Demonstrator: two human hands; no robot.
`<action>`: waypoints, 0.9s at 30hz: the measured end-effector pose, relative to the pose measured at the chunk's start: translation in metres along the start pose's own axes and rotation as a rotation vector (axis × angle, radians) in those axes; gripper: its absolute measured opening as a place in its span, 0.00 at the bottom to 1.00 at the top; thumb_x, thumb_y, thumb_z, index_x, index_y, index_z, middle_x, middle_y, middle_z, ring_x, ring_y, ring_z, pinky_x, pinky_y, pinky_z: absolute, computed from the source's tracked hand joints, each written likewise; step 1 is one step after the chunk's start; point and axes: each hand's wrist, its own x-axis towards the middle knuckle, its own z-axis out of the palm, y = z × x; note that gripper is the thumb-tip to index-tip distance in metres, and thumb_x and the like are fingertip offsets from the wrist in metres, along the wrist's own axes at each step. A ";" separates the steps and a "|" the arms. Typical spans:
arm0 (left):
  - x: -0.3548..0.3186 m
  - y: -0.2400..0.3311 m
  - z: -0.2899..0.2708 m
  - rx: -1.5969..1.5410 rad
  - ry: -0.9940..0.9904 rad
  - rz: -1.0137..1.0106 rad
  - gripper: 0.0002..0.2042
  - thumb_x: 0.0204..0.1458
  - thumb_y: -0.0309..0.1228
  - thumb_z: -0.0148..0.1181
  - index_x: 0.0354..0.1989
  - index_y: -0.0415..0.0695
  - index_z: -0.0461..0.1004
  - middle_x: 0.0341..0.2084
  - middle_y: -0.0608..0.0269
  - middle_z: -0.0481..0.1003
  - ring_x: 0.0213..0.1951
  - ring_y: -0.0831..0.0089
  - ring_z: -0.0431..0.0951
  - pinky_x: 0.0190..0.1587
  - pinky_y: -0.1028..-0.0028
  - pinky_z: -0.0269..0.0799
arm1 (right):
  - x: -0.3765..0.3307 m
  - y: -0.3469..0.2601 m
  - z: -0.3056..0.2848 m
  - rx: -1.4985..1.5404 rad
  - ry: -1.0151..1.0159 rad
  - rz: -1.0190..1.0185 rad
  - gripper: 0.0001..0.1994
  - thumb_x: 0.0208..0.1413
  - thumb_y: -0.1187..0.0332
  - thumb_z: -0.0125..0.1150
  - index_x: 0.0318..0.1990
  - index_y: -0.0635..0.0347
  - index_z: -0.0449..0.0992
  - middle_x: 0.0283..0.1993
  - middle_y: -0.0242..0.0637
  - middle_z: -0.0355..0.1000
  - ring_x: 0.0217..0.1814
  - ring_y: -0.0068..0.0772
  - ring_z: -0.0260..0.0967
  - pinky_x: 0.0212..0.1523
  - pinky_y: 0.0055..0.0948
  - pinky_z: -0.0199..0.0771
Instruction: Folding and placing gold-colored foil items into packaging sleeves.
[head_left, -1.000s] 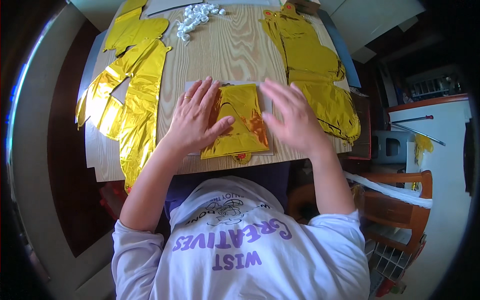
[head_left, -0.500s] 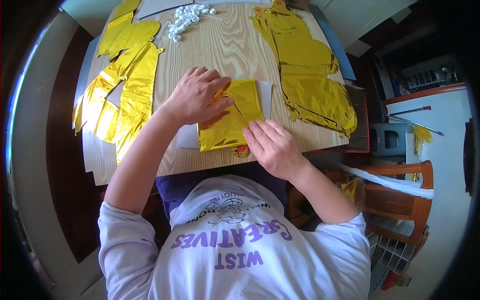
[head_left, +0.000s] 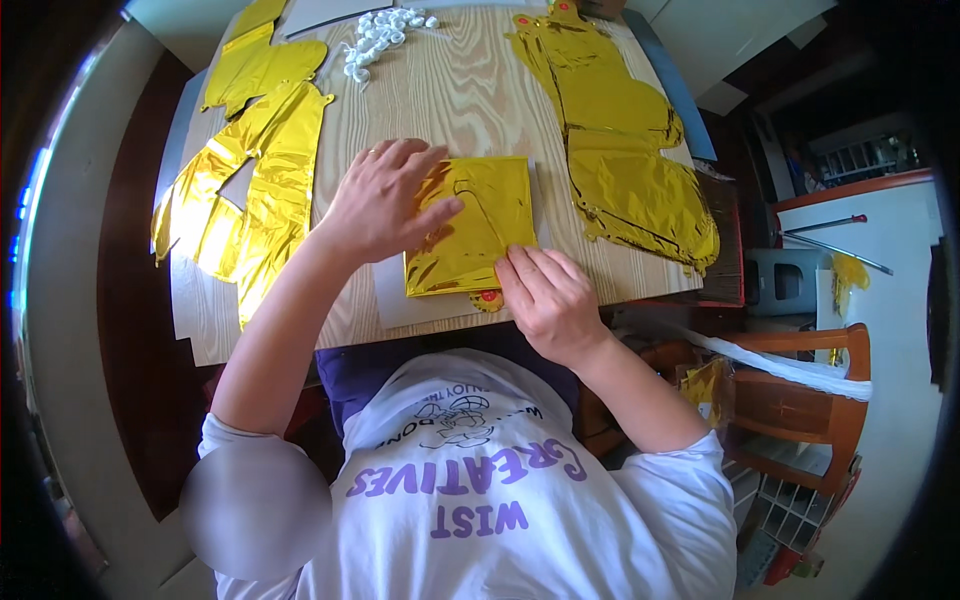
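A gold foil balloon (head_left: 478,215), folded into a flat square packet, lies near the table's front edge on a pale flat sheet (head_left: 400,308). A small red and yellow patterned piece (head_left: 488,299) pokes out from under its lower edge. My left hand (head_left: 385,200) is open at the packet's left side, fingers spread and thumb over the foil; whether it touches is hard to tell. My right hand (head_left: 552,303) lies over the lower right corner, fingers stretched out side by side and tips resting on the foil. Its thumb cannot be made out clearly.
Flat gold foil balloons lie at the left (head_left: 270,180) and right (head_left: 625,175) of the wooden table (head_left: 460,90). White ribbon coils (head_left: 375,45) sit at the back. A wooden chair (head_left: 790,400) with a white strip over it stands at the right.
The packet and the sheet under it have shifted slightly to the right. The view has moved a little, and both hands stay at the foil, the right one slightly lower.
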 end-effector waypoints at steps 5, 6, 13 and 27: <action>0.010 0.019 0.007 0.018 0.043 0.186 0.30 0.56 0.47 0.61 0.64 0.43 0.68 0.61 0.47 0.68 0.63 0.49 0.67 0.67 0.55 0.59 | 0.000 0.004 -0.005 0.026 -0.015 -0.042 0.16 0.51 0.70 0.60 0.47 0.68 0.80 0.49 0.49 0.78 0.49 0.44 0.75 0.53 0.41 0.74; 0.016 0.020 0.011 -0.032 0.018 0.201 0.29 0.56 0.45 0.62 0.63 0.43 0.68 0.61 0.48 0.68 0.63 0.49 0.66 0.67 0.55 0.59 | 0.000 0.004 -0.005 0.026 -0.017 -0.047 0.16 0.51 0.70 0.61 0.47 0.67 0.80 0.50 0.49 0.78 0.49 0.44 0.74 0.52 0.41 0.73; 0.065 0.010 0.041 -0.108 -0.105 0.038 0.24 0.52 0.40 0.67 0.54 0.42 0.74 0.43 0.52 0.76 0.48 0.52 0.78 0.52 0.60 0.74 | 0.002 -0.004 -0.026 0.126 0.027 0.165 0.16 0.49 0.69 0.64 0.46 0.65 0.78 0.48 0.46 0.76 0.44 0.43 0.71 0.50 0.40 0.71; 0.065 0.023 0.027 -0.246 -0.200 -0.138 0.20 0.52 0.38 0.67 0.50 0.41 0.76 0.39 0.54 0.77 0.44 0.56 0.79 0.49 0.62 0.74 | -0.006 0.020 -0.059 1.481 -0.438 1.625 0.23 0.62 0.53 0.64 0.48 0.70 0.74 0.38 0.46 0.78 0.24 0.27 0.75 0.18 0.20 0.68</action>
